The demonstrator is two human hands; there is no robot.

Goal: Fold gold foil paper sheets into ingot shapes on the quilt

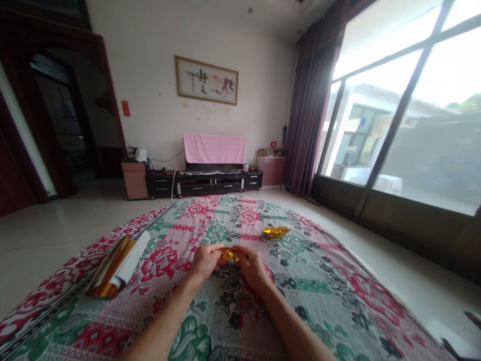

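Between my two hands is a small piece of folded gold foil paper (pixel 230 254), held just above the patterned cloth. My left hand (pixel 206 259) pinches its left end, thumb on top. At the right end, my right hand (pixel 252 261) grips it with thumb and bent fingers. The fingertips cover both ends of the foil. Beyond my right hand, a boat-shaped folded gold paper ingot (pixel 276 232) rests on the cloth. To the left lies a loosely curled stack of gold and white paper sheets (pixel 117 268).
A red, green and grey flowered cloth (pixel 210 326) covers the broad surface before me. Past its far edge stands a low black cabinet (pixel 199 187) with a pink-draped television (pixel 215 148). Large windows (pixel 424 115) and a purple curtain (pixel 311 110) line the right side.
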